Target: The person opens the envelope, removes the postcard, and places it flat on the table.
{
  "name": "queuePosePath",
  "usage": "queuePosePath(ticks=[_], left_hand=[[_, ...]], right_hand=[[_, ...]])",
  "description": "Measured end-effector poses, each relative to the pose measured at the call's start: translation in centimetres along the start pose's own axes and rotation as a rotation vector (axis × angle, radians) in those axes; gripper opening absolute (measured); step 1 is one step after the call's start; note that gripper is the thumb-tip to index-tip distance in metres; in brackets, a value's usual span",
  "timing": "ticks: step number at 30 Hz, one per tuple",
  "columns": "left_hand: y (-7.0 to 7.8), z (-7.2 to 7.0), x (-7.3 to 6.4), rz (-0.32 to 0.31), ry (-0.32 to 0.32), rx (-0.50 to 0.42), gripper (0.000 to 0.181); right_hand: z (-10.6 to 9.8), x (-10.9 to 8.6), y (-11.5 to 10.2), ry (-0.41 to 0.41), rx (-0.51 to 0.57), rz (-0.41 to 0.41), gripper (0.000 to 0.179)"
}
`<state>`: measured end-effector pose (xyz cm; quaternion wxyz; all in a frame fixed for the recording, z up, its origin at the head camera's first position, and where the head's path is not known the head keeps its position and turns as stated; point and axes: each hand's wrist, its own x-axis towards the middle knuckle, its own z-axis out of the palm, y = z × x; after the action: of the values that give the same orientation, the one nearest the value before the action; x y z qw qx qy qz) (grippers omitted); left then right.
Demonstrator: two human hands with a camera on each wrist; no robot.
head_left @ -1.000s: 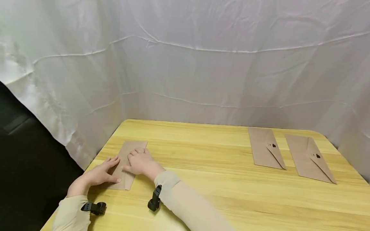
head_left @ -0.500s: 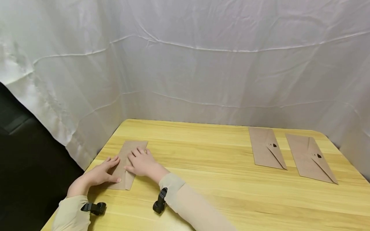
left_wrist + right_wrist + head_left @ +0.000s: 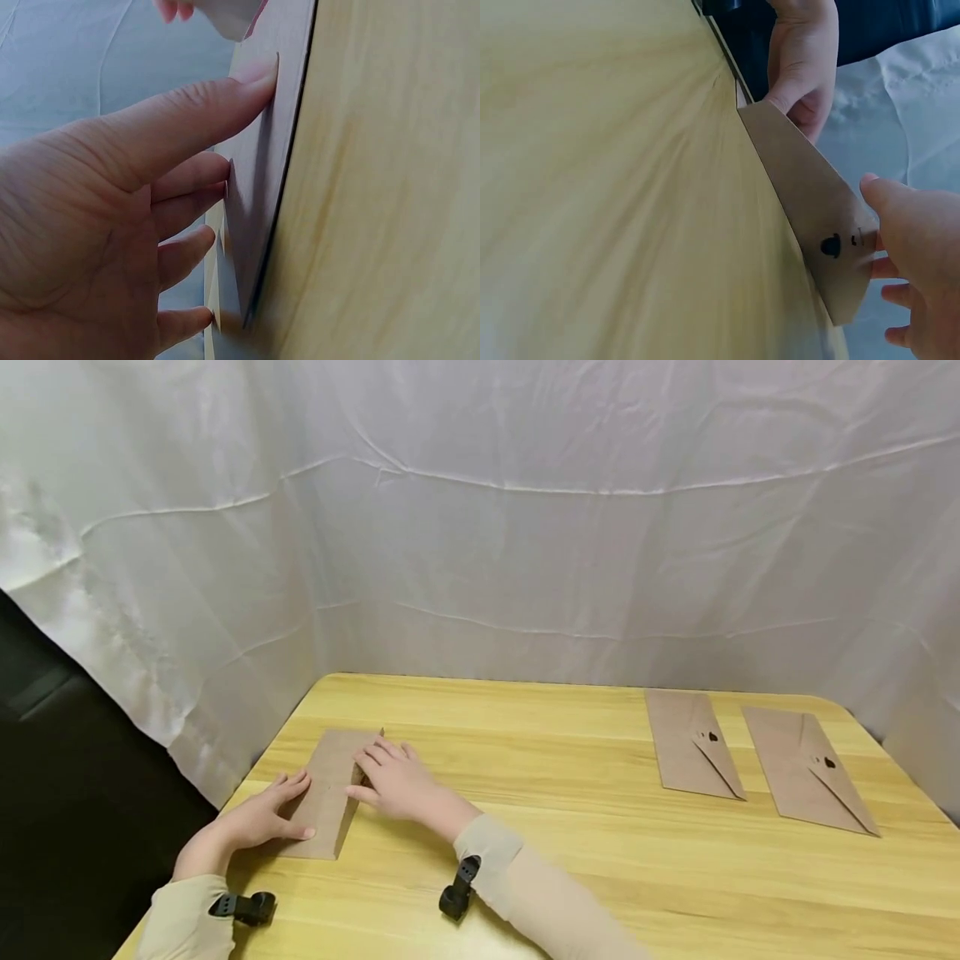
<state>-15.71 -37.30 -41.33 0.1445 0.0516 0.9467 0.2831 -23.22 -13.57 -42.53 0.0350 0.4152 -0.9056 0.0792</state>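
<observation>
A brown paper envelope [image 3: 330,768] lies at the left of the wooden table. Along its right side a flap [image 3: 802,187] bends at a crease and stands at an angle to the main panel. A small dark print shows on that flap in the right wrist view. My left hand [image 3: 258,814] rests on the main panel, thumb pressed near the front edge and fingers spread toward the left edge. At the creased edge is my right hand [image 3: 401,785], its fingers fairly straight and touching the flap from above; their tips are partly hidden.
Two similar brown envelopes, a nearer one [image 3: 810,768] and a farther one [image 3: 690,739], lie at the right with dark prints on their flaps. White curtain [image 3: 562,552] hangs behind the table [image 3: 600,852]. A black surface [image 3: 75,802] borders the left side.
My right hand has slid rightward from the envelope's face to its right edge, and the flap has tilted out of flat. The left hand stays in place.
</observation>
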Motion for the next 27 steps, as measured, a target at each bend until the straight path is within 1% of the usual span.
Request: queuePosePath(ticks=[3,9,11,14,16,19,21,24,27], left_hand=[[-0.1,0.0,-0.1,0.004,0.001,0.001,0.101],[-0.3,-0.3,-0.2,0.020,0.008,-0.015,0.100],[-0.4,-0.3,-0.3,0.023,0.017,-0.002,0.099],[-0.3,-0.1,-0.4,0.021,0.036,0.049,0.098],[-0.1,0.0,-0.4,0.003,0.048,0.083,0.097],[0.2,0.1,-0.4,-0.028,0.067,0.109,0.096],[0.4,0.1,-0.3,-0.036,0.084,0.124,0.095],[0.7,0.3,-0.1,-0.027,0.126,0.182,0.093],[1.3,0.6,0.1,-0.007,0.160,0.265,0.089]], right_hand=[[-0.3,-0.8,0.7,-0.033,0.006,0.002,0.063],[0.0,-2.1,2.1,-0.126,-0.055,0.007,0.060],[0.1,-2.2,2.3,-0.145,-0.069,0.007,0.059],[0.3,-2.3,2.3,-0.155,-0.087,-0.003,0.061],[0.4,-2.2,2.2,-0.163,-0.098,-0.011,0.060],[0.4,-2.1,2.0,-0.168,-0.116,-0.023,0.058],[0.3,-2.0,1.8,-0.164,-0.120,-0.026,0.055],[0.3,-1.9,1.7,-0.154,-0.121,-0.030,0.051],[0.2,-1.8,1.6,-0.155,-0.109,-0.023,0.051]])
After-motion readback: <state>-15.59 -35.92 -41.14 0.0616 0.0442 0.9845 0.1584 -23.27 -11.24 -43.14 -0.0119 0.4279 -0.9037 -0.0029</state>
